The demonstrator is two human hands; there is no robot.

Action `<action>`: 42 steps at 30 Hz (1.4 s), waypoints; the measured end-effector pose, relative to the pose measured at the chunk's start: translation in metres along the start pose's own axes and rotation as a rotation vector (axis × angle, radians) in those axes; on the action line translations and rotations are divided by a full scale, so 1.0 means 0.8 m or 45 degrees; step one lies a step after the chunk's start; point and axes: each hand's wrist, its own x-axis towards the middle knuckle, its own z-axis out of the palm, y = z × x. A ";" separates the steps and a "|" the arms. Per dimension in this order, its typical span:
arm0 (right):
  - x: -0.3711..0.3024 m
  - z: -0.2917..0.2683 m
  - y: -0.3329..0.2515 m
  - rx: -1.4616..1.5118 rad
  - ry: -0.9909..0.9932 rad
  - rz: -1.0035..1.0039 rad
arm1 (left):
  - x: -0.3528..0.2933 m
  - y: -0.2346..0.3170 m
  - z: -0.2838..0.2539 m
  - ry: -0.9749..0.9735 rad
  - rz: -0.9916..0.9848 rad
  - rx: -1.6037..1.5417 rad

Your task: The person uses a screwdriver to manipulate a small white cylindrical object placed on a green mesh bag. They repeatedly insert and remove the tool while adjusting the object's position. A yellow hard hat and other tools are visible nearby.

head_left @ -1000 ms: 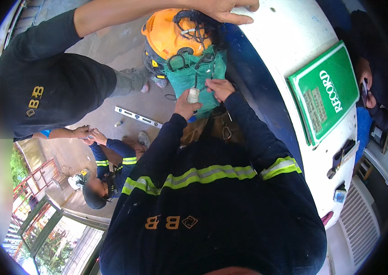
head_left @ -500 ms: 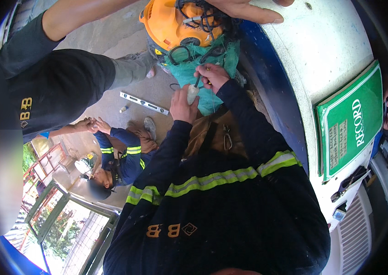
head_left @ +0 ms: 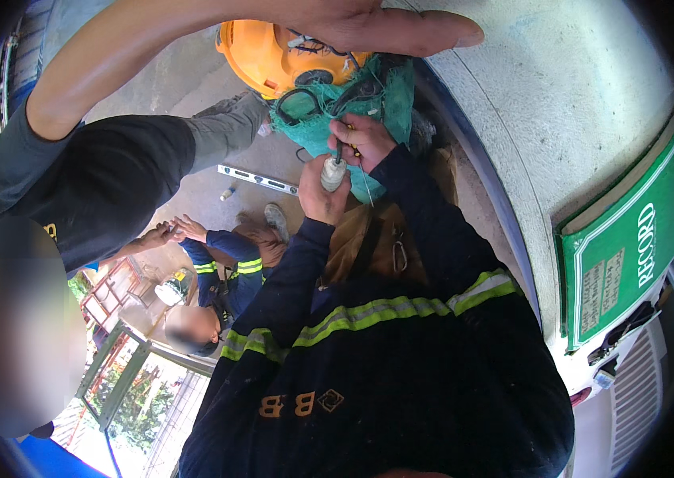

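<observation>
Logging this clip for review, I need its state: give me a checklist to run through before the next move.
1. Left hand has a grip on the white piece: ok.
2. Right hand closed on the cable: ok.
3. Cable firmly seated in the white piece: cannot tell.
4. Co-worker's hand at the top apart from both: ok.
5. Orange machine fully visible: not ok, that hand partly covers it.

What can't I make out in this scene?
All in the head view:
White, rounded fitting: partly covered by the left hand.
Small yellow piece: mostly covered by the right hand, too small to identify.
Orange, rounded plastic machine: top hidden behind a co-worker's outstretched hand.
Crouching person's hands: too small to tell what they hold, if anything.
</observation>
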 end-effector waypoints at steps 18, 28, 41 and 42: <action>0.017 0.037 -0.004 0.168 0.162 -0.068 | 0.027 0.014 -0.019 0.017 -0.077 -0.233; -0.004 0.024 -0.002 -0.004 -0.015 -0.111 | 0.019 0.012 -0.019 0.044 0.059 0.018; -0.006 0.031 -0.012 0.156 0.025 -0.020 | 0.026 0.024 -0.010 0.107 0.000 -0.192; -0.007 0.037 -0.013 0.143 0.086 -0.026 | 0.030 0.032 -0.013 0.101 0.045 -0.134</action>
